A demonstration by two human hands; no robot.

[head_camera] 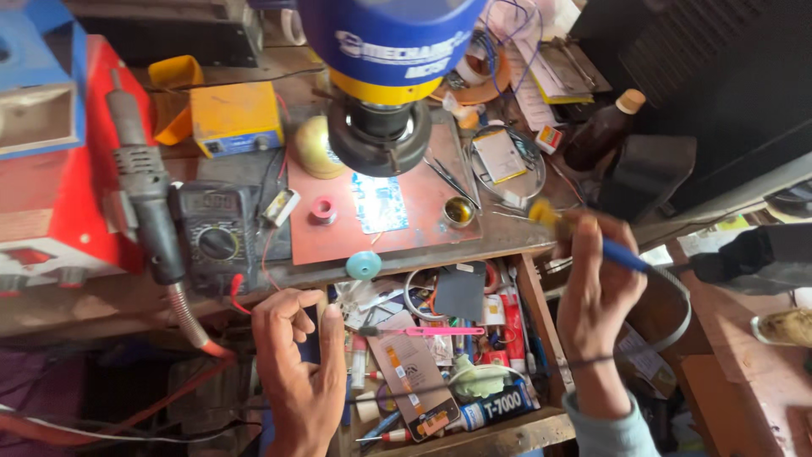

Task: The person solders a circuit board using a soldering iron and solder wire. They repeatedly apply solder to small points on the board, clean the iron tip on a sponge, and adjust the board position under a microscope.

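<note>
- Right hand (596, 283) wrapped tight around a soldering iron (592, 239) with a blue grip and yellow collar.
- Iron's long axis runs diagonal: yellow front end points up-left toward the worktop (355, 250), blue handle end goes down-right past the fingers, cord (677, 313) looping off below the wrist.
- Iron tip itself too small to make out; it sits just above the right hand, near the worktop's front edge.
- Left hand (296, 355) curled around a small dark flat thing, looks like a phone (310, 343), held upright on its long axis; fingers on the left side, thumb on the right.
- Phone mostly covered by the hand, can't tell which face shows.
- Between the two hands: an open drawer (474, 436) crammed with tools, a glue tube (497, 408), a pink tool (431, 331), a dark card.
- Above the left hand: black meter (216, 233) and a hot-air wand (148, 199) with hose, just beside each other.
- Above and between the hands: red mat (414, 199) with a circuit board (378, 203) lying flat under a blue-and-yellow microscope head (385, 51).
- Small brass tin (458, 211) on the mat, up-left of the right hand.
- Brown bottle (602, 131) well above the right hand, tilted.
</note>
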